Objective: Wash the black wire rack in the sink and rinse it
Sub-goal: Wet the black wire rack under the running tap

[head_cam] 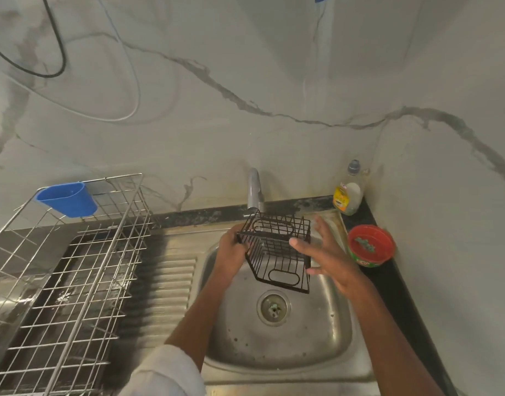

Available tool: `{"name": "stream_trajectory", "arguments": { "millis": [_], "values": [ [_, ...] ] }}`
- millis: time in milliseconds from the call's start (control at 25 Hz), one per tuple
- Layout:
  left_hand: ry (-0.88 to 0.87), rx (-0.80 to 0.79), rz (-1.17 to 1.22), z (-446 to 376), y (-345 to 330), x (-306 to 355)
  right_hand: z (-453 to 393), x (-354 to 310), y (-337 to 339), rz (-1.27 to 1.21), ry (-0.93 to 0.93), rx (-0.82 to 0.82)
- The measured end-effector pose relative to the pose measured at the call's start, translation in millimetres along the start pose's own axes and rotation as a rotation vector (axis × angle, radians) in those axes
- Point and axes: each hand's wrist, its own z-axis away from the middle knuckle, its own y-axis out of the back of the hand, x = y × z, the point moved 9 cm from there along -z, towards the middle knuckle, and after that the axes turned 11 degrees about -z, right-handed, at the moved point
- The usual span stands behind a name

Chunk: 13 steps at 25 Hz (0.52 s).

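A person stands at a steel sink (325, 347), holding the black wire rack (277, 254) in the air above the basin, just under the spout of the tap (254, 192). The left hand (231, 254) grips the rack's left edge, fingers curled round the wire, and tilts it so its open side faces the person, a position that would let water run through the bars and fall straight to the drain (273, 308) below. The right hand (324, 252) is released, fingers spread and straight, the thumb touching the rack's right side, apparently to steady or turn it rather than to carry it. No stream from the tap can be made out.

The washing things wait within reach on the dark worktop (388, 281) at the right: a bottle of dish liquid (347, 194) in the corner and a red tub (371, 245) of what looks like cleaning paste, open. To the left, a metal drying rack (74, 281) with a blue cup (68, 199) hooked on its rim sits over the draining board, probably where the washed piece will go. Neither hand carries a sponge or scrubber, so the scrubbing seems not to be under way.
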Motion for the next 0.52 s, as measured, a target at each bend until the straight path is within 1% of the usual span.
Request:
{"name": "stream_trajectory", "arguments": {
  "millis": [80,120,160,200,240,320,440,520],
  "values": [
    [-0.012,-0.054,-0.04,-15,-6,2,4,-9,-3,0.156,0.048,-0.112],
    [-0.028,-0.092,-0.06,-20,-10,4,7,-14,-6,0.214,0.072,-0.143],
    [-0.053,-0.124,-0.077,-24,-14,6,9,-18,-8,0.25,0.094,-0.133],
    [-0.069,-0.139,-0.096,-25,-16,10,11,-21,-6,0.269,0.116,-0.085],
    [-0.084,-0.142,-0.112,-24,-18,15,11,-21,-2,0.3,0.127,0.002],
    [-0.114,-0.116,-0.134,-22,-20,22,14,-18,2,0.322,0.136,0.148],
    [-0.126,-0.081,-0.186,-23,-24,23,15,-5,3,0.266,0.171,0.286],
    [-0.103,-0.121,-0.157,-20,-29,15,20,-6,5,0.238,0.168,0.376]
  ]
}}
